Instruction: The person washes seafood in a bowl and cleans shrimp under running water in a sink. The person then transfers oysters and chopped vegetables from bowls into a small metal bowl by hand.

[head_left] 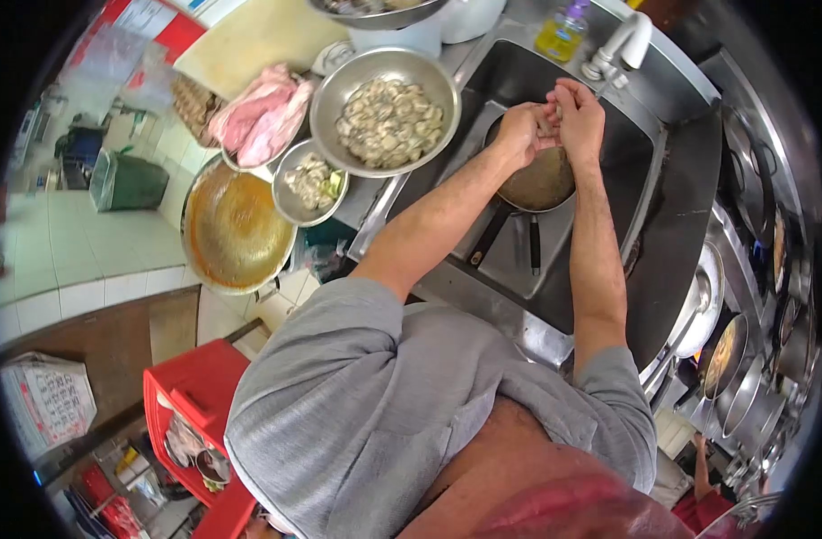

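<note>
My left hand (526,131) and my right hand (579,115) come together over the sink (641,171), just below the faucet (619,52). Their fingers are curled in and touching; anything between them is too small or hidden to name. Directly beneath is a dark round pan (538,187) holding cloudy brownish liquid, partly covered by my hands. Two dark handles (534,244) point from it toward my body. Left of the sink, a large steel bowl (322,117) holds many greyish shucked oysters (391,121). A smaller steel bowl (281,202) beside it has similar pieces and something green.
A bowl of pink meat (260,115) and a wide, brown-stained pan (195,242) are at the left. A yellow soap bottle (560,36) stands behind the sink. Several pans (725,355) line the right, and a red bin (195,382) is lower left. Another person's arm (701,467) shows lower right.
</note>
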`<state>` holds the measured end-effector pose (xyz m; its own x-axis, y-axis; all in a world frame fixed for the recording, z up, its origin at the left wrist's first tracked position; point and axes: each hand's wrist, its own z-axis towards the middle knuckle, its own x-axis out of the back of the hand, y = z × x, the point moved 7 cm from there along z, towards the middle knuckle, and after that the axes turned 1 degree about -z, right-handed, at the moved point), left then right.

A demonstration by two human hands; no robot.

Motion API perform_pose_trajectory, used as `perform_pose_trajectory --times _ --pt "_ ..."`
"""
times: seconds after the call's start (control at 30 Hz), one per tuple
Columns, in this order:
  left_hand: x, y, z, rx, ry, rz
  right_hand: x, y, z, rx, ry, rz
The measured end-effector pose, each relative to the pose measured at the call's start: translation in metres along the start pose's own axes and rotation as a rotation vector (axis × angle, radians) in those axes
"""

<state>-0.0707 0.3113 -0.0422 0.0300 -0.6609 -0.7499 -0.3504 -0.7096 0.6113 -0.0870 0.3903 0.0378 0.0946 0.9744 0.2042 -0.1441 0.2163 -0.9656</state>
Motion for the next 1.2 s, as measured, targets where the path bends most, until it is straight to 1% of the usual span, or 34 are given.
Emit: perform_pose_trajectory --times 0.03,0.07,0.1,0.13,0.2,0.23,0.27,0.3,0.33,0.4,0.43,0.47,0.5,0.53,0.57,0.6,0.63,0.7,0.73,0.77,0.8,0.83,0.87,0.93,0.97,1.0,1.03,1.07,1.1,1.13,1.17,1.2 --pt "-0.003 0.02 -0.019 -0.072 -0.003 -0.06 -0.014 -0.015 -0.005 0.0 -0.016 0.001" --pt "-0.004 0.041 -0.037 -0.144 -0.007 -0.12 -0.03 -0.038 -0.011 0.125 -0.031 -0.011" --pt "0.002 0.06 -0.055 -0.201 -0.002 -0.114 -0.046 -0.06 -0.02 0.247 -0.052 -0.019" --pt "0.007 0.077 -0.071 -0.246 -0.012 -0.198 -0.064 -0.08 -0.03 0.301 -0.089 -0.118" --pt "0.019 0.111 -0.11 -0.318 0.044 -0.331 -0.11 -0.112 -0.051 0.508 -0.247 -0.103" --pt "0.031 0.121 -0.128 -0.336 0.058 -0.334 -0.129 -0.123 -0.062 0.589 -0.306 -0.065" --pt "0.043 0.135 -0.146 -0.406 0.072 -0.326 -0.146 -0.134 -0.072 0.674 -0.358 -0.027" --pt "0.055 0.149 -0.163 -0.472 0.084 -0.319 -0.154 -0.15 -0.083 0.733 -0.341 -0.022" --pt "0.076 0.159 -0.174 -0.516 0.068 -0.265 -0.162 -0.149 -0.083 0.739 -0.351 -0.019" --pt "0.109 0.179 -0.21 -0.532 0.286 -0.037 -0.181 -0.124 -0.068 0.587 -0.366 -0.068" --pt "0.129 0.184 -0.226 -0.538 0.383 0.079 -0.187 -0.11 -0.059 0.549 -0.401 -0.194" --pt "0.15 0.186 -0.237 -0.53 0.448 0.228 -0.189 -0.096 -0.049 0.551 -0.403 -0.198" --pt "0.173 0.187 -0.245 -0.503 0.515 0.334 -0.197 -0.076 -0.04 0.563 -0.451 -0.419" --pt "0.195 0.187 -0.25 -0.451 0.598 0.546 -0.205 -0.061 -0.034 0.57 -0.493 -0.642" --pt "0.215 0.188 -0.249 -0.415 0.61 0.914 -0.207 -0.059 -0.032 0.571 -0.488 -0.648" --pt "0.218 0.189 -0.248 -0.365 0.611 1.28 -0.213 -0.05 -0.034 0.545 -0.578 -0.748" --pt "0.228 0.188 -0.246 -0.363 0.607 1.278 -0.22 -0.04 -0.037 0.517 -0.67 -0.845" --pt "0.207 0.193 -0.249 -0.56 0.563 1.856 -0.231 -0.026 -0.041 0.501 -0.694 -0.857" --pt "0.209 0.195 -0.249 -0.553 0.564 1.853 -0.235 -0.019 -0.043 0.488 -0.718 -0.863" --pt "0.208 0.203 -0.251 -0.598 0.572 1.76 -0.237 -0.019 -0.044 0.486 -0.725 -0.862" --pt "0.206 0.213 -0.254 -0.642 0.58 1.667 -0.237 -0.019 -0.042 0.433 -0.722 -0.858" --pt "0.219 0.216 -0.25 -0.449 0.634 1.424 -0.237 -0.018 -0.042 0.379 -0.72 -0.856" --pt "0.216 0.222 -0.251 -0.445 0.634 1.423 -0.239 -0.011 -0.04 0.376 -0.722 -0.857" --pt "0.206 0.241 -0.252 -0.537 0.691 1.403 -0.24 0.002 -0.03 0.414 -0.69 -0.822" --pt "0.192 0.247 -0.253 -0.546 0.703 1.434 -0.236 -0.002 -0.027 0.413 -0.68 -0.827" --pt "0.179 0.251 -0.25 -0.554 0.691 1.434 -0.232 -0.008 -0.025 0.368 -0.686 -0.791" --pt "0.16 0.252 -0.247 -0.618 0.639 1.472 -0.227 -0.013 -0.024 0.322 -0.692 -0.755" --pt "0.146 0.252 -0.242 -0.684 0.586 1.508 -0.224 -0.016 -0.021 0.322 -0.682 -0.76" --pt "0.137 0.249 -0.23 -0.726 0.504 1.547 -0.22 -0.011 -0.019 0.097 -0.717 -0.49" --pt "0.129 0.246 -0.222 -0.728 0.494 1.548 -0.217 -0.005 -0.02 -0.126 -0.738 -0.214" --pt "0.118 0.24 -0.21 -0.689 0.423 1.574 -0.215 -0.012 -0.021 -0.152 -0.756 -0.039" --pt "0.107 0.235 -0.198 -0.653 0.351 1.599 -0.212 -0.018 -0.022 -0.146 -0.745 -0.037"
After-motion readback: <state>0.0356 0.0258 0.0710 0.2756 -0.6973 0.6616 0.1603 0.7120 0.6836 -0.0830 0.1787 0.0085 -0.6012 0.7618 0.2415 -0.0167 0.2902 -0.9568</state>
